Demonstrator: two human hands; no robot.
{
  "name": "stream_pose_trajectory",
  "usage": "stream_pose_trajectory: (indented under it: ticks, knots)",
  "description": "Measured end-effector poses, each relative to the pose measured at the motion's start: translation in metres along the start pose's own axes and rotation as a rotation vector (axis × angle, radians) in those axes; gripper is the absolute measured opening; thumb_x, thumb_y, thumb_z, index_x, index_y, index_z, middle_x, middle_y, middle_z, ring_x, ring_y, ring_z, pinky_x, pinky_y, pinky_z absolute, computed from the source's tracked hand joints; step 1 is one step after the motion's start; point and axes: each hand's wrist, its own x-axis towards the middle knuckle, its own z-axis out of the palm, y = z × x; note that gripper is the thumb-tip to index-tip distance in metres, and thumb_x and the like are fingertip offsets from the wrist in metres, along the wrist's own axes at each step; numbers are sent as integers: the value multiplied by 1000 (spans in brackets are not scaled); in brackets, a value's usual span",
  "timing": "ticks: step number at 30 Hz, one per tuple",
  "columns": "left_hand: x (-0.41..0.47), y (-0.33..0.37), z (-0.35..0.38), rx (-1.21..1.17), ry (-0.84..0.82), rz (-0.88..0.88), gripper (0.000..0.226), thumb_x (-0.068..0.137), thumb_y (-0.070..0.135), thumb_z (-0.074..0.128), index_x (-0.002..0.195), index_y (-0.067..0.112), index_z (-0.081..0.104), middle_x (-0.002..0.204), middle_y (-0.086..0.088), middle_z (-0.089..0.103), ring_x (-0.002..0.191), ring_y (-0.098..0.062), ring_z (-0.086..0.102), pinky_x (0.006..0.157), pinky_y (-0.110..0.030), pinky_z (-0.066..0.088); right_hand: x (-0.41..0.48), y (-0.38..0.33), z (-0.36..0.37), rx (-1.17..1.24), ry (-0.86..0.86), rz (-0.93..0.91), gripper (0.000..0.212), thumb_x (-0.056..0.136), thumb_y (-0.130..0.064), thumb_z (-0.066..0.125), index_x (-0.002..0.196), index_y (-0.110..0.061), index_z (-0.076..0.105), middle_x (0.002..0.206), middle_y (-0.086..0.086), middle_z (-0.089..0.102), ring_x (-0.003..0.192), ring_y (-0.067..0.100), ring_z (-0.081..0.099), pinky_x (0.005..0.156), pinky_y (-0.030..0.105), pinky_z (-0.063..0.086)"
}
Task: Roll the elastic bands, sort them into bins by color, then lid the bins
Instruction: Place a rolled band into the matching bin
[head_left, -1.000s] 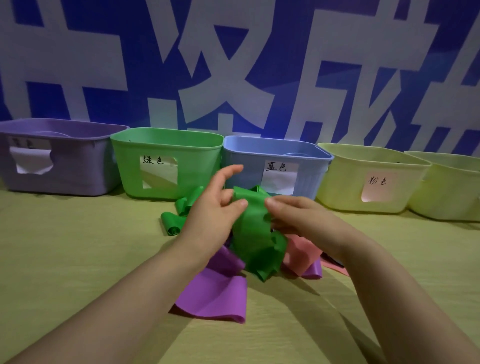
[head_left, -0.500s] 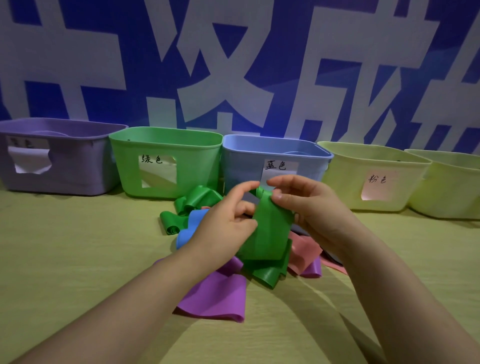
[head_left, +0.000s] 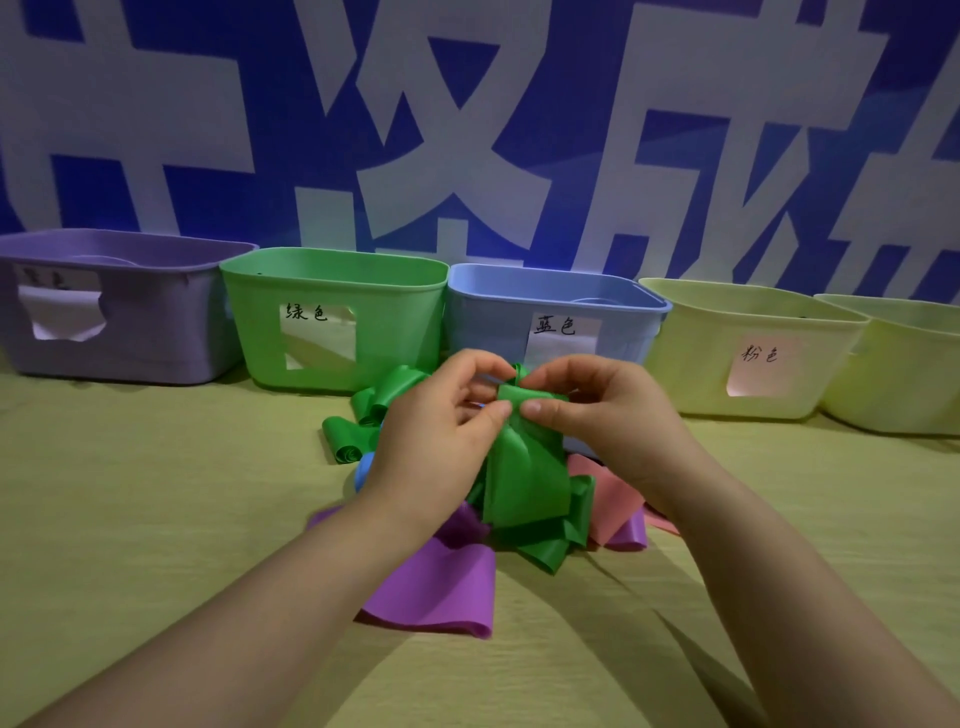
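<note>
Pinching the top end of the green band (head_left: 524, 467) between thumb and fingertips of left hand (head_left: 436, 436) and right hand (head_left: 608, 415), just above the heap (head_left: 441, 587) on the bench (head_left: 156, 519), likely to start a tight roll for the green bin (head_left: 400, 322) at 11 o'clock.

The left hand (head_left: 436, 441) and right hand (head_left: 608, 415) have drawn together, thumbs almost meeting. The green band (head_left: 524, 478) now has its top end folded over between their fingertips.

Blue band (head_left: 363, 467) mostly behind the left hand (head_left: 436, 439); rightmost bin (head_left: 909, 374) partly beyond the right edge.
</note>
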Motion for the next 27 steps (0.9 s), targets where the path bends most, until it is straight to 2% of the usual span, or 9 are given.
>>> stream_pose_trajectory:
  ticks: [4,8,10,12,16,18,21,23,27]
  knots:
    - [0,-1,-1,54,6,18,34,83,3,63,81,38,61,77,10,68,77,-13,65,76,-30,54,-1,0,0,-72,18,-20,17,73,-15,76,75,-29,67,80,-5,70,81,10,66,86,35,54]
    - [-1,-1,-1,138,50,52,26,80,7,68,79,33,63,72,9,66,70,-6,61,71,-25,51,-3,-3,0,-142,43,-54,18,71,-17,78,69,-31,66,78,4,70,76,23,66,76,39,56]
    - [-2,0,-1,211,68,77,16,79,9,69,83,24,66,71,9,65,69,-5,59,69,-23,49,-3,-3,0,-181,41,-84,19,71,-16,78,68,-29,65,76,4,69,71,18,63,70,32,53]
    - [-2,-1,-2,248,87,116,11,79,10,70,82,19,67,69,6,65,68,-7,59,67,-25,48,-3,-4,0,-215,34,-99,20,72,-14,77,67,-29,65,71,-3,67,64,5,59,66,23,50]
    - [-2,0,-3,289,98,158,13,78,8,70,86,19,67,65,17,60,67,4,57,60,-7,41,-3,-3,0,-228,30,-82,16,72,-16,77,73,-28,67,74,-2,70,73,11,66,76,29,55]
    - [-2,-1,-2,260,94,164,15,78,9,70,89,20,69,67,22,60,69,9,58,64,-4,41,-3,-4,0,-239,37,-91,17,72,-17,77,74,-30,67,75,-3,70,75,10,67,78,30,56]
    - [-2,-4,-2,247,88,175,12,75,20,65,86,19,71,72,12,67,71,-2,62,68,-18,49,-4,-4,0,-259,35,-84,14,72,-19,77,76,-29,69,75,-6,70,73,6,66,76,26,56]
    - [-1,-5,-3,275,85,176,9,77,16,68,85,16,71,74,7,69,71,-5,61,68,-22,48,-4,-4,0,-282,34,-78,11,72,-20,77,79,-26,70,75,-10,69,72,1,65,74,22,55]
    - [-1,-5,-3,375,95,213,5,78,13,68,82,16,70,71,8,65,71,-5,55,62,-8,37,-5,-5,-1,-330,10,-70,14,74,-22,76,87,-22,74,70,-18,64,67,-3,62,66,16,53]
